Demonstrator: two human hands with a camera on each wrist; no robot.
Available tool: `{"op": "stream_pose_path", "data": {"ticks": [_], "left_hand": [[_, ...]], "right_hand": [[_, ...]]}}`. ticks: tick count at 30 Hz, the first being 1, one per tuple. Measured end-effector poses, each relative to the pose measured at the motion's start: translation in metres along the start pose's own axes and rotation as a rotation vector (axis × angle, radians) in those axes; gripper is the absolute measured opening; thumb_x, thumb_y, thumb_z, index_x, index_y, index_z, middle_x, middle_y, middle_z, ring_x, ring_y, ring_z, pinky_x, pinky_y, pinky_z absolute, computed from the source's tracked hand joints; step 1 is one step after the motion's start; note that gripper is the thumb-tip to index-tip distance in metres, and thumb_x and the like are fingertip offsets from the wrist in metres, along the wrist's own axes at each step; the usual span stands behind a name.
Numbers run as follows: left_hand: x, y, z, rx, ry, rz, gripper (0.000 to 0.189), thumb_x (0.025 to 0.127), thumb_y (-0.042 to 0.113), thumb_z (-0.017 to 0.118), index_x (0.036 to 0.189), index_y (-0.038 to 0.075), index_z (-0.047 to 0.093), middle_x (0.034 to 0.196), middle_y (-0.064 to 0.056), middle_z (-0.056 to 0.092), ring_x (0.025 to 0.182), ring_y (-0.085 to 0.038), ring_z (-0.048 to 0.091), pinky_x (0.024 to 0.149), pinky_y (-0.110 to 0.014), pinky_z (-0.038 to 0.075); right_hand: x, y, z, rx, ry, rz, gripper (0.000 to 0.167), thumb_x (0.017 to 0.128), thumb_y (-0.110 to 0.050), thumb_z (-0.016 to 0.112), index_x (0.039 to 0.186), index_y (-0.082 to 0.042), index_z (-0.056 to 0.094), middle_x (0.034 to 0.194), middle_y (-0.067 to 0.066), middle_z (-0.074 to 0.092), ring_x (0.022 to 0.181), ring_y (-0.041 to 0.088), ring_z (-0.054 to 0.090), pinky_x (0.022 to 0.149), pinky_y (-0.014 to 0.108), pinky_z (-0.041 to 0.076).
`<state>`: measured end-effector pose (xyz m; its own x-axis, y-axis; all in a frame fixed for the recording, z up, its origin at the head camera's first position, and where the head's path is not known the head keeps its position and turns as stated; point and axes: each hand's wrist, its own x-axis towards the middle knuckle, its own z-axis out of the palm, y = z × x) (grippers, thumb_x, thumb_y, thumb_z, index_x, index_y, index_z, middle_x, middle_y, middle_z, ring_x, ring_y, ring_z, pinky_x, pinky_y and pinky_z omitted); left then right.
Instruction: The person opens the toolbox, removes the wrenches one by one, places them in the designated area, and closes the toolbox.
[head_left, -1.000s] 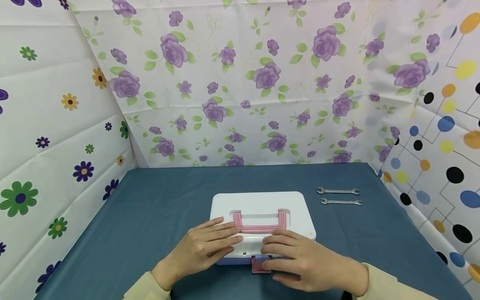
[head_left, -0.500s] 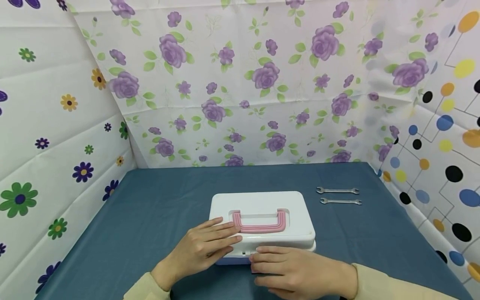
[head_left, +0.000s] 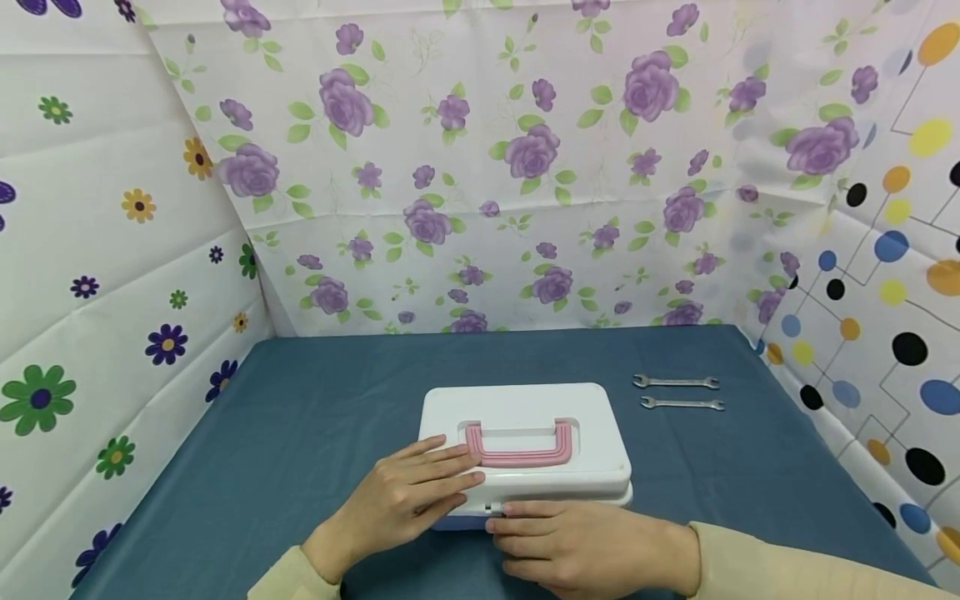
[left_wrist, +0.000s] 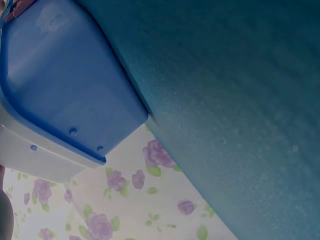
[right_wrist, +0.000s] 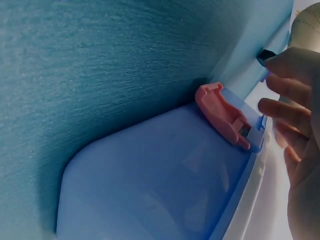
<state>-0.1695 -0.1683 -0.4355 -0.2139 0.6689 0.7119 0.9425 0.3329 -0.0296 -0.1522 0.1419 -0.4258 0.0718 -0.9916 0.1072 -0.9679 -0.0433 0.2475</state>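
Note:
A storage box with a white lid [head_left: 525, 408], a blue base [right_wrist: 150, 175] and a pink handle [head_left: 521, 457] lies flat, its lid down. My left hand [head_left: 408, 487] rests with straight fingers on the lid's front left, fingertips by the handle. At the front edge, my right hand [head_left: 585, 546] has its fingers extended and slightly bent, holding nothing visible. It hides the pink latch in the head view. In the right wrist view the latch [right_wrist: 222, 115] is swung outward from the box front, and the fingers are beside it, apparently apart from it.
Two open-ended wrenches, the upper wrench [head_left: 675, 382] and the lower wrench [head_left: 682, 404], lie right of the box. A blue-green cloth [head_left: 337, 392] covers the table. Patterned curtains [head_left: 487, 167] stand behind and at both sides.
My right hand has come off the lid and moved down and left along the front edge, covering the latch in the head view. The left hand and box have stayed put.

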Motion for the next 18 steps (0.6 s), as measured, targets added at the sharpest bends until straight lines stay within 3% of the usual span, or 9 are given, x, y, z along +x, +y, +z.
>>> {"op": "stream_pose_path", "data": {"ticks": [7,18], "left_hand": [[0.0,0.001,0.0,-0.008,0.0,-0.009,0.039,0.102,0.024,0.07,0.14,0.013,0.068,0.136,-0.003,0.069,0.125,-0.018,0.066,0.116,-0.039,0.043],[0.0,0.001,0.002,-0.006,0.011,0.0,0.038,0.104,0.025,0.068,0.139,0.013,0.068,0.136,-0.004,0.069,0.125,-0.019,0.066,0.116,-0.039,0.044]], "right_hand": [[0.006,-0.002,0.004,-0.154,-0.079,-0.028,0.039,0.111,-0.033,0.051,0.144,-0.017,0.063,0.154,0.001,0.054,0.154,0.019,0.033,0.129,0.038,0.014],[0.008,-0.004,0.012,-0.242,-0.149,0.006,0.037,0.112,-0.032,0.049,0.144,-0.019,0.063,0.157,0.005,0.05,0.151,0.017,0.037,0.129,0.037,0.014]]}}
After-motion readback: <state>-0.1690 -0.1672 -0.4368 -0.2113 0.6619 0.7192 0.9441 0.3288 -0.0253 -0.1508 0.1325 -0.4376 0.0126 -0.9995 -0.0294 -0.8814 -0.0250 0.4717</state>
